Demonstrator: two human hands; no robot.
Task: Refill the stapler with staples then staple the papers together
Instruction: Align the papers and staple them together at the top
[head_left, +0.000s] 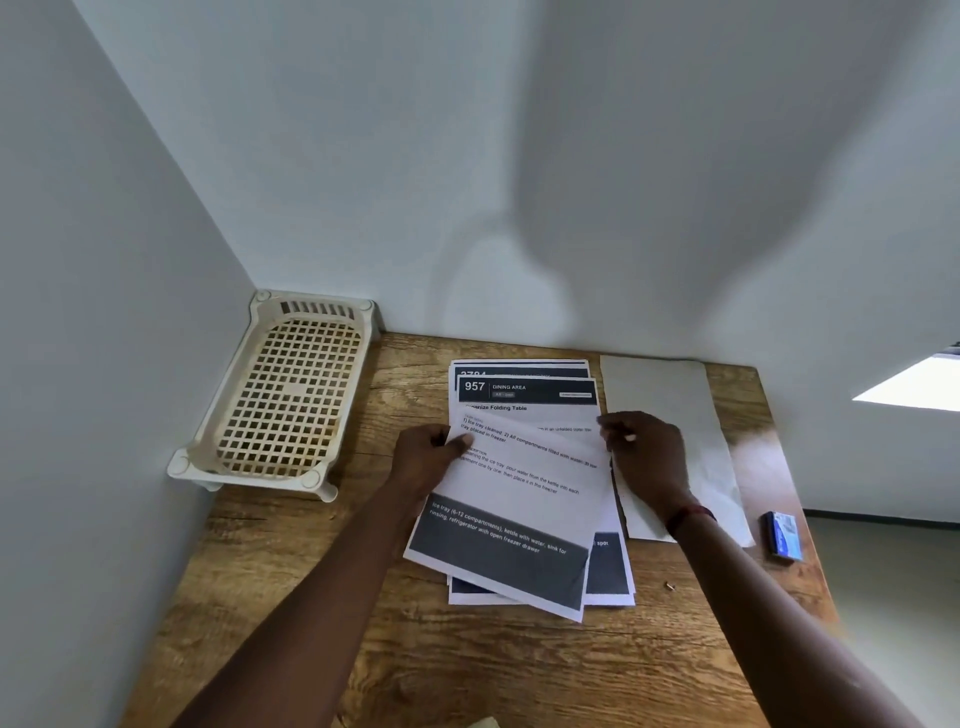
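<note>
Several printed papers with dark header bars lie stacked on the wooden table. The top sheet is skewed, turned clockwise against the ones below. My left hand pinches that sheet's upper left edge, thumb on top. My right hand grips the right edge of the stack with curled fingers. A small blue staple box lies near the table's right edge. One tiny loose staple piece sits on the wood below my right forearm. No stapler shows in the head view.
A cream plastic basket tray with a grid bottom stands in the back left corner against the walls. A blank grey sheet lies to the right of the stack, partly under my right hand. The table's right edge drops to the floor.
</note>
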